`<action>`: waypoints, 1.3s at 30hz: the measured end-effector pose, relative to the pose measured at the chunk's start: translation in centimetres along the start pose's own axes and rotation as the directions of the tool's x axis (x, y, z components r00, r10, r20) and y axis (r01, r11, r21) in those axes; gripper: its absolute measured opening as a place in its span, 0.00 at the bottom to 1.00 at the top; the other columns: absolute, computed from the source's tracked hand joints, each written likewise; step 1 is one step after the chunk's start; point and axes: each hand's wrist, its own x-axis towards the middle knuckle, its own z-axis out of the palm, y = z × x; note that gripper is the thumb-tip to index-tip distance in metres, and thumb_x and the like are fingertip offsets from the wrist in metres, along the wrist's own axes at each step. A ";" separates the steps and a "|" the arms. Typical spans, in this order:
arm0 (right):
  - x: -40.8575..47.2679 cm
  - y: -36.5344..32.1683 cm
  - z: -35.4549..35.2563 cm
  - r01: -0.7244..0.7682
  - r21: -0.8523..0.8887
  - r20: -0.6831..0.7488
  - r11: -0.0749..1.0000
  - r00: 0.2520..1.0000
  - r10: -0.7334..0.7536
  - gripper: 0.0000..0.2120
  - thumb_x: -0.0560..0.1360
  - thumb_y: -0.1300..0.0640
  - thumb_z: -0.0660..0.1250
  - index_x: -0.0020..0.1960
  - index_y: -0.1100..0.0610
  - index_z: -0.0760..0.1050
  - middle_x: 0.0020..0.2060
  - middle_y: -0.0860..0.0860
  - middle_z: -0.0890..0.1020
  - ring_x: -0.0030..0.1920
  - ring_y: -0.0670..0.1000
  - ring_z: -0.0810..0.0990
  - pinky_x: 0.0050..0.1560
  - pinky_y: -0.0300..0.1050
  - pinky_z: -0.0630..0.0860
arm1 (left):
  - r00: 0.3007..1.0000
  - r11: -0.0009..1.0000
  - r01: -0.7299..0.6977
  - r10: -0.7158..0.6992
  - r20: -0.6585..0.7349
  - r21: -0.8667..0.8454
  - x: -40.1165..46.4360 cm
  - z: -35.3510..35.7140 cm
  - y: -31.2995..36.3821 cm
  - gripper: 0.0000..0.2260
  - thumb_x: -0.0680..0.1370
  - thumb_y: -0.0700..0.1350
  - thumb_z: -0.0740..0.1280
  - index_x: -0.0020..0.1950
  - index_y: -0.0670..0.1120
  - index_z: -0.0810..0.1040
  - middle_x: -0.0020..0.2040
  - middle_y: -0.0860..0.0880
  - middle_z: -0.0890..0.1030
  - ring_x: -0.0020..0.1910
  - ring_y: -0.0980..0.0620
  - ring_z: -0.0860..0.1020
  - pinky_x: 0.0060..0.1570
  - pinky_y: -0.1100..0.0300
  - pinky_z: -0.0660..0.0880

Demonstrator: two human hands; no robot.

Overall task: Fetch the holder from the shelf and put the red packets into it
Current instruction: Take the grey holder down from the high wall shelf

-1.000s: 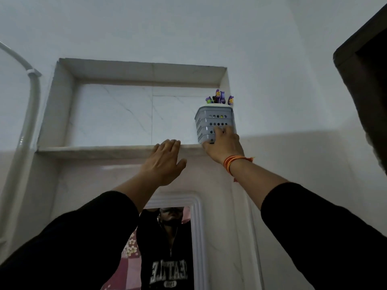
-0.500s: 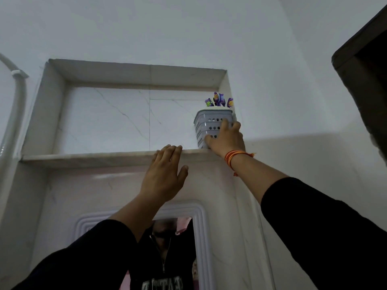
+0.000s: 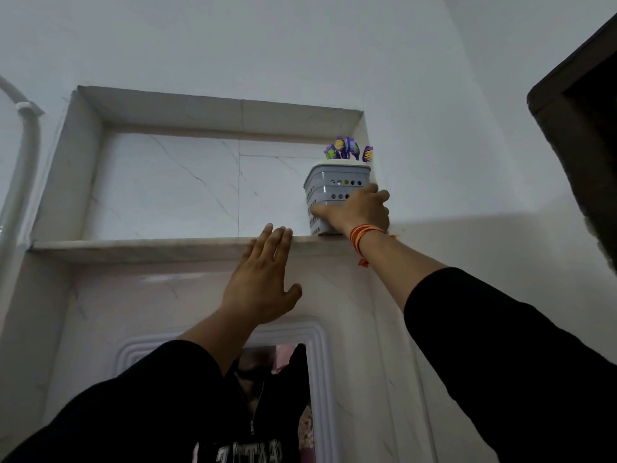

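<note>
Grey holder (image 3: 335, 192) at right end of shelf (image 3: 140, 246), centre-right of frame. R hand (image 3: 357, 212) fingers clamped on it; L hand (image 3: 263, 282) fingers flat, loosely together, at shelf edge. Risk – one-handed overhead lift tips holder, toothbrushes (image 3: 347, 152) spill. Red packets not in view.

The right hand (image 3: 359, 212) covers the lower right of the holder (image 3: 329, 192), so the fingers behind it and the spot where its base meets the shelf (image 3: 140, 246) cannot be seen. Only the purple tips of the things (image 3: 347, 150) standing in the holder show above its rim; what they are is too small to tell. The mirror (image 3: 277, 402) below is cut off by the bottom edge and half hidden by the left sleeve (image 3: 140, 406). The dark frame (image 3: 581, 135) runs off the right edge, the pipe (image 3: 20, 168) off the left.
</note>
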 end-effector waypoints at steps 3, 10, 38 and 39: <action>-0.7 -0.6 -2.0 0.031 0.071 0.036 0.997 0.999 -0.033 0.53 0.55 0.33 0.78 0.69 0.59 0.62 0.61 0.56 0.68 0.58 0.57 0.76 0.43 0.47 0.72 | 0.995 1.000 -0.011 0.012 0.100 -0.012 0.3 -1.1 -0.2 0.46 0.73 0.60 0.64 0.83 0.46 0.41 0.84 0.49 0.44 0.82 0.50 0.38 0.80 0.51 0.42; -4.0 -1.1 -6.7 0.080 0.086 0.079 0.993 0.993 -0.087 0.54 0.55 0.35 0.79 0.70 0.60 0.59 0.63 0.57 0.68 0.61 0.58 0.75 0.49 0.49 0.75 | 0.977 0.957 0.078 -0.018 0.211 -0.280 0.1 -4.4 -0.1 0.38 0.78 0.49 0.66 0.83 0.48 0.49 0.84 0.51 0.50 0.83 0.53 0.43 0.79 0.52 0.52; -50.4 31.6 -1.8 -0.324 0.062 0.464 0.944 0.847 0.260 0.62 0.47 0.44 0.85 0.74 0.54 0.58 0.64 0.49 0.72 0.62 0.48 0.75 0.54 0.42 0.77 | 0.412 0.735 0.593 0.073 0.908 -0.328 -44.9 11.0 9.8 0.17 0.79 0.47 0.67 0.67 0.46 0.79 0.66 0.48 0.81 0.65 0.51 0.78 0.66 0.58 0.73; -52.2 32.6 -1.9 -0.347 0.029 0.470 0.937 0.832 0.294 0.61 0.47 0.45 0.85 0.73 0.54 0.59 0.63 0.49 0.72 0.61 0.49 0.76 0.53 0.43 0.77 | 0.359 0.744 0.594 0.095 0.929 -0.306 -46.2 11.8 10.2 0.17 0.78 0.46 0.67 0.67 0.45 0.79 0.65 0.47 0.82 0.64 0.50 0.79 0.65 0.58 0.74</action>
